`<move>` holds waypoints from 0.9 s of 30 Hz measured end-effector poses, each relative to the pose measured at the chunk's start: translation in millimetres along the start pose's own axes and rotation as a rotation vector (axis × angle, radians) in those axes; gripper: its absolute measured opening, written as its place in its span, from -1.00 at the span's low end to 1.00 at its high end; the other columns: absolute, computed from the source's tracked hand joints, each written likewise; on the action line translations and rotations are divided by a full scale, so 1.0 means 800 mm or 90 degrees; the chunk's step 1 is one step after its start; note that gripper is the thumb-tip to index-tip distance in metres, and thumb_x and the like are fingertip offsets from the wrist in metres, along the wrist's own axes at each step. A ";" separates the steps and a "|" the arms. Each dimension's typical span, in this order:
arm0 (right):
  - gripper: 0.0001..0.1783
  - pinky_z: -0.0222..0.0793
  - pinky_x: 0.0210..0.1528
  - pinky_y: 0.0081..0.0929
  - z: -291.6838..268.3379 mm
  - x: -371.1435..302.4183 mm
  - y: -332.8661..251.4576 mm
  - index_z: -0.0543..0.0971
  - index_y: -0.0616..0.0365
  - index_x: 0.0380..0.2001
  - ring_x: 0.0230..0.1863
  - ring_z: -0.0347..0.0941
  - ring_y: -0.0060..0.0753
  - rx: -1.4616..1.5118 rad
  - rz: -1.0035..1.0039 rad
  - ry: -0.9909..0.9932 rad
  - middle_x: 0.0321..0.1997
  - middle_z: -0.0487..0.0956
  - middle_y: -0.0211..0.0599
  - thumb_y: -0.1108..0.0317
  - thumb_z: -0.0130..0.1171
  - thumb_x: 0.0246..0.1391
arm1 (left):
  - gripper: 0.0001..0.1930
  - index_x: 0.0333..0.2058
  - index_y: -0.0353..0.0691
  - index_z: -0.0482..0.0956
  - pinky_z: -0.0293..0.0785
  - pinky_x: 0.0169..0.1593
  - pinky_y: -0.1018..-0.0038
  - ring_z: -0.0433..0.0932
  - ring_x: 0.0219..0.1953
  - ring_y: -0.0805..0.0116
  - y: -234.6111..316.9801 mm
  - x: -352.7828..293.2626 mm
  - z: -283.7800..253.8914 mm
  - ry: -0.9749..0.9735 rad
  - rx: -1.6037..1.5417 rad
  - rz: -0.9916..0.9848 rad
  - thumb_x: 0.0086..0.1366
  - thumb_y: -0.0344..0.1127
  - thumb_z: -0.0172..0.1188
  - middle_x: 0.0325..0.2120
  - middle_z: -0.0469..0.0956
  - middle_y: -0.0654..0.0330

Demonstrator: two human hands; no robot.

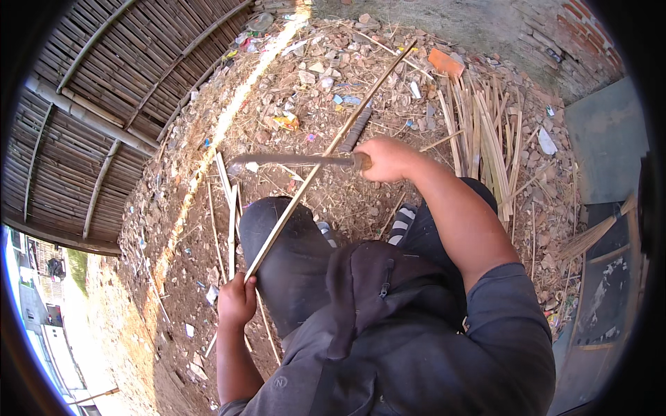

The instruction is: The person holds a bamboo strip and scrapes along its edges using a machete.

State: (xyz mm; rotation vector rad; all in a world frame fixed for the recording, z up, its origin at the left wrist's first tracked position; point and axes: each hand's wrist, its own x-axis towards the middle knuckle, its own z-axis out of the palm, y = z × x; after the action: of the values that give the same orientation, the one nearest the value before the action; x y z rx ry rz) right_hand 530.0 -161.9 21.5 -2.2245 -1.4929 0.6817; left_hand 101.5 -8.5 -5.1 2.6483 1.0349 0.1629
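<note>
My left hand (237, 299) is closed round the near end of a long bamboo strip (286, 215), which slants up and away to the right across my left knee. In my right hand (388, 159) is the wooden handle of a long-bladed knife (277, 159). Its dark blade points left and crosses the strip about midway; whether the edge touches the strip I cannot tell. Just beyond my right hand, a dark ridged rod (357, 130) lies partly behind the strip.
Split bamboo strips (489, 139) are heaped on the right, and a few more (232, 229) lie by my left knee. Rubble and litter (326, 76) cover the ground. A bamboo-slat wall (90, 104) stands at left, a masonry wall (513, 41) at the back, and grey panels (610, 139) at right.
</note>
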 end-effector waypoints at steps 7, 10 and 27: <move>-0.67 0.52 -0.10 -0.09 0.021 0.018 0.027 0.63 0.10 -0.21 -0.15 0.61 0.03 0.038 0.074 0.133 -0.25 0.66 -0.06 0.29 0.21 -0.13 | -0.61 -0.50 -0.30 0.40 0.36 -0.45 -0.01 0.49 -0.54 -0.29 -0.003 0.006 -0.008 -0.031 -0.037 -0.010 0.43 -0.13 0.09 -0.67 0.47 -0.18; -0.73 0.49 -0.26 -0.10 0.022 0.002 -0.027 0.59 0.09 -0.30 -0.35 0.57 0.08 -0.132 -0.111 0.124 -0.40 0.63 -0.08 0.30 0.23 -0.16 | -0.63 -0.48 -0.32 0.41 0.35 -0.45 -0.01 0.50 -0.54 -0.29 0.002 -0.004 -0.007 -0.032 -0.054 -0.022 0.44 -0.15 0.08 -0.68 0.47 -0.18; -0.70 0.52 -0.17 -0.11 -0.005 0.001 0.019 0.65 -0.01 -0.22 -0.23 0.61 0.03 0.025 0.072 0.079 -0.32 0.66 -0.09 0.30 0.23 -0.13 | -0.61 -0.51 -0.33 0.38 0.33 -0.44 0.02 0.47 -0.53 -0.30 -0.016 -0.024 -0.008 -0.029 -0.078 0.006 0.42 -0.15 0.11 -0.66 0.44 -0.19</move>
State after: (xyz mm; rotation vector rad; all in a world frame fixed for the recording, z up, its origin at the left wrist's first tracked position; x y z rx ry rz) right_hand 544.1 -167.0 16.1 -2.2904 -1.2911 0.5911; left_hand 78.2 -11.0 -3.0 2.5351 0.9665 0.1617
